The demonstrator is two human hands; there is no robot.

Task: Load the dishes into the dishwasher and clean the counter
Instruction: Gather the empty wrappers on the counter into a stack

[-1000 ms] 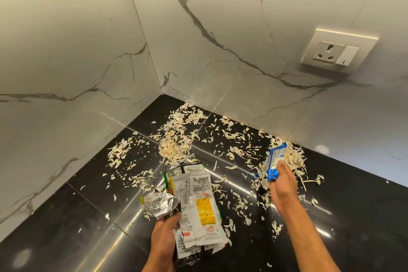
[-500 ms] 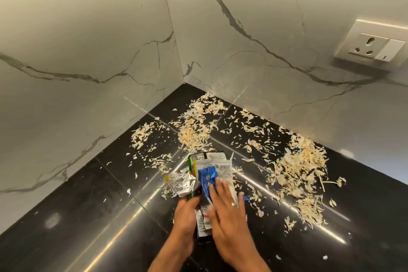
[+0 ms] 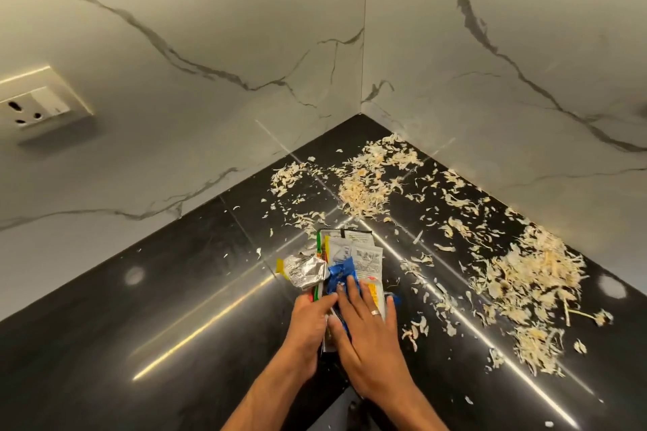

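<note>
A stack of empty food wrappers (image 3: 357, 252) lies on the black counter (image 3: 175, 290), white and green ones with a crumpled foil piece (image 3: 306, 269) at its left. My left hand (image 3: 310, 322) grips the stack's near end from the left. My right hand (image 3: 367, 336), a ring on one finger, lies flat on top and presses a blue wrapper (image 3: 341, 273) onto the stack. Pale vegetable peelings (image 3: 525, 283) are scattered over the counter to the right and towards the corner.
White marble walls meet in a corner (image 3: 364, 108) behind the counter. A wall socket (image 3: 35, 108) sits on the left wall. A denser heap of peelings (image 3: 364, 189) lies near the corner. The counter left of the wrappers is bare and glossy.
My right hand picked the blue wrapper out of the peelings at the right and brought it onto the stack, where it now presses it down. The view has swung to the left.
</note>
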